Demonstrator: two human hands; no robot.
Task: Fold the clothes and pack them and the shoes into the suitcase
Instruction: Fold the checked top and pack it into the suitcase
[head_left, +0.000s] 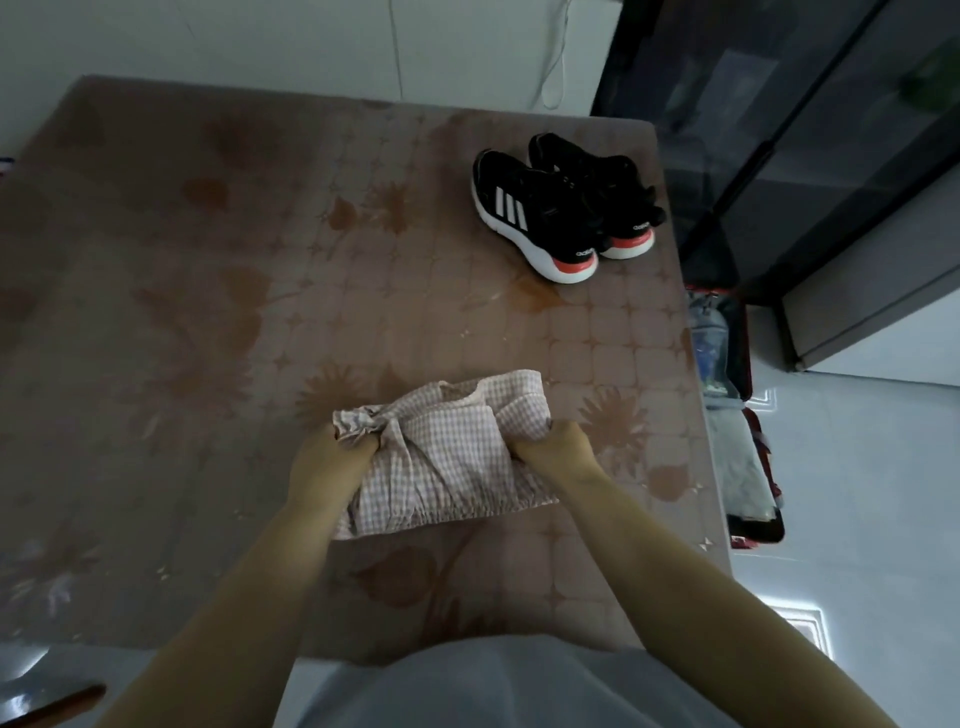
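**Brown bed, checked garment gripped near its front edge**

Brown patterned bed (208, 312) fills most of what we see. Its far edge meets a pale wall (260, 41), its right edge drops to a light tiled floor (857, 493), and its near edge lies just in front of our body. A broad stretch of the printed cover runs left and away from our hands, and more of it lies between the garment and the shoes.

On the floor, tight against the bed's right edge, the suitcase (747, 358) lies open (red-rimmed, with pale and bluish things already inside). Beyond it a dark cabinet (805, 156) with glossy doors stands close to the bed's far right corner. A thin white cord (556, 62) hangs down the wall. The shoes (561, 208), a black pair with white stripes, white soles and red heels, sit side by side near the far right corner, well apart from the garment, heels toward us.

The garment (447, 447), pale pink-and-white check with a gathered hem, lies part-folded on the bed near its front edge, right of centre. Our left hand (327, 462) clenches its bunched left end; our right hand (556, 447) grasps its right side, fingers curled into the cloth. Folds crease across its middle between the two hands.
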